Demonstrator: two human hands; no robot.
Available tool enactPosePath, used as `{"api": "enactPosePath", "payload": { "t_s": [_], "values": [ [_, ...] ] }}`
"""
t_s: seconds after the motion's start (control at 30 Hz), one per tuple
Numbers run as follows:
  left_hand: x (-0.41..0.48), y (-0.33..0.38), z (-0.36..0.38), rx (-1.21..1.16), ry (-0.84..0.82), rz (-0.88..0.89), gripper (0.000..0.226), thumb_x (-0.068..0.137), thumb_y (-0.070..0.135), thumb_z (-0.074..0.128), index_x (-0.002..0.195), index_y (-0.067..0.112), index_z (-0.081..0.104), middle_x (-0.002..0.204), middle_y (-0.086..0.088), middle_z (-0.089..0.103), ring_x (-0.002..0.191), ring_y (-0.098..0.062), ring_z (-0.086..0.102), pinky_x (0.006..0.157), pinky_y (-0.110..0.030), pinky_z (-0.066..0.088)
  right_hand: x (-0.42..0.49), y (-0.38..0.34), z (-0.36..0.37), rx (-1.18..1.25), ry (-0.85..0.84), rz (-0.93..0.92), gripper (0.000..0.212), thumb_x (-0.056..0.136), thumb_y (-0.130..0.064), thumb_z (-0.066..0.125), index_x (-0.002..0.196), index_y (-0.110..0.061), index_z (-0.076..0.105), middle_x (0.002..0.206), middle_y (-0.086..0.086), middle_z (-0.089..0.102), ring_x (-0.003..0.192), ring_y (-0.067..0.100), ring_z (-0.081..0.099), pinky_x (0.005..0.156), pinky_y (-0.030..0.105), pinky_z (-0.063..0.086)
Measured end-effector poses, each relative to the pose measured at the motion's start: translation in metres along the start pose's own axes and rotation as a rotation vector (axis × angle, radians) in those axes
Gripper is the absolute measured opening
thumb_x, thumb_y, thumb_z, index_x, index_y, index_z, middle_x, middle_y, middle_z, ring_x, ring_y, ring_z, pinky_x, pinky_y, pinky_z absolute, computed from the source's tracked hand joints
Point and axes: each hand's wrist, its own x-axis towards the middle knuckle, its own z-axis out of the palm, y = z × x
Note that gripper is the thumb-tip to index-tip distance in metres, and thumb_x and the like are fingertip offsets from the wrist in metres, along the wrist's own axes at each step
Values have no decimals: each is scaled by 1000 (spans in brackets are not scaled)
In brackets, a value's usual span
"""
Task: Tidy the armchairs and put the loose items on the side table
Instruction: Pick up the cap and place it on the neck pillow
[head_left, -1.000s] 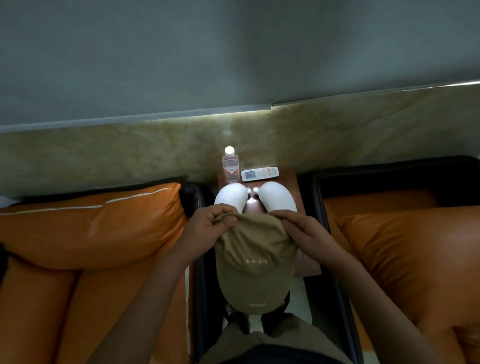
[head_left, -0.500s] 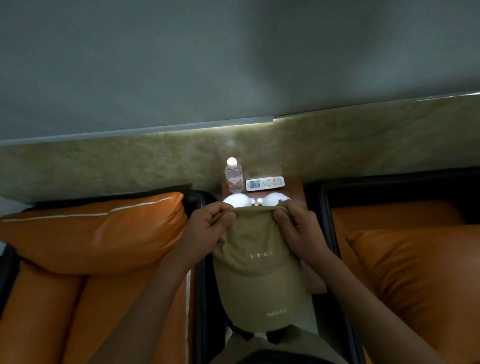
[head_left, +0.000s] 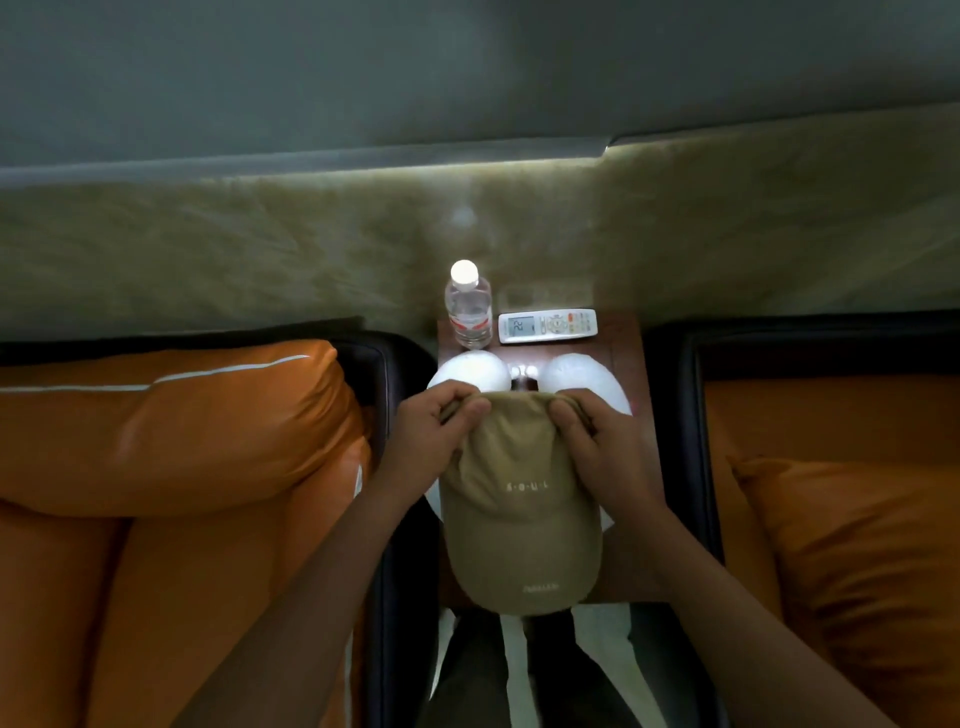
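— What's on the left?
— An orange cushion (head_left: 171, 415). Next, the left hand (head_left: 431, 436), fingers curled, pinches the cap (head_left: 519, 519) at its back rim.
— And the cap?
— Tan with pale lettering, brim toward the person, over a white neck pillow (head_left: 478, 369) on the side table (head_left: 623, 364). The right hand (head_left: 602, 447) pinches the rim too.
— Containers?
— A clear bottle (head_left: 468, 312) stands upright; I can't tell how full.

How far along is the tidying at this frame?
Done: the clear plastic water bottle, white remote control and white U-shaped neck pillow sit on the brown wooden side table. In hand: the left hand and right hand grip the tan fabric baseball cap over the pillow. Left: letting the cap go; the orange armchair cushions are only partly visible.
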Motion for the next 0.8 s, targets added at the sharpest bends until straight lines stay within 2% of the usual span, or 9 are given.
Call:
{"api": "enactPosePath", "payload": {
  "t_s": [0.17,0.27,0.37,0.43,0.5,0.57,0.6,0.7,0.8],
  "values": [
    [53,-22,19,41,-17,46,6,91,20,70,96,19,73,90,17,72,86,5,63,80,-16,48,49,35,14,-68,86,40,14,99,-26,60,101,-18,72,95,-6,74,89,7,64,83,12,42],
    [74,-33,26,-1,-5,86,8,92,21,70,99,20,73,95,11,73,91,0,65,85,-22,51,69,48,20,-38,139,3,13,97,-27,61,99,-19,71,89,-5,72,87,15,66,80,29,49],
    [80,-54,34,80,-35,49,25,91,27,67,115,19,70,112,8,69,108,-8,63,99,-35,49,79,69,33,-79,118,90,26,92,-31,59,109,-16,69,105,2,68,102,23,61,94,39,46],
    [74,-67,37,203,-21,24,46,87,38,66,127,16,64,126,1,62,120,-15,56,108,-40,42,76,75,41,-69,94,161,36,89,-28,62,122,-12,65,121,7,60,115,26,56,105,38,41],
    [63,-73,38,190,18,-31,63,83,46,64,138,16,55,142,-5,50,132,-15,46,116,-30,33,69,74,44,-30,86,178,46,89,-26,63,133,-12,57,136,8,52,127,22,49,112,36,36],
    [49,-74,36,101,55,-102,71,83,43,67,145,16,46,152,-5,36,138,-4,34,113,-11,23,59,71,44,14,102,198,56,90,-29,61,142,-13,49,147,8,44,138,19,40,118,33,29],
    [41,-75,36,61,68,-127,74,84,40,68,148,15,42,155,-5,32,140,-1,30,111,-6,21,52,70,44,33,110,210,60,90,-31,61,146,-14,45,152,6,40,143,17,36,120,31,26],
    [15,-78,37,2,78,-198,82,82,38,70,153,20,33,159,-1,29,144,-4,29,112,-8,22,27,68,45,69,121,265,70,93,-31,62,155,-18,31,161,-2,31,149,10,25,123,29,19],
    [-14,-79,37,25,14,-211,83,85,36,68,156,28,25,162,4,25,147,-4,24,114,-14,22,1,69,44,31,117,327,74,92,-36,59,157,-19,26,161,0,31,149,13,25,122,32,21]
  ]
}}
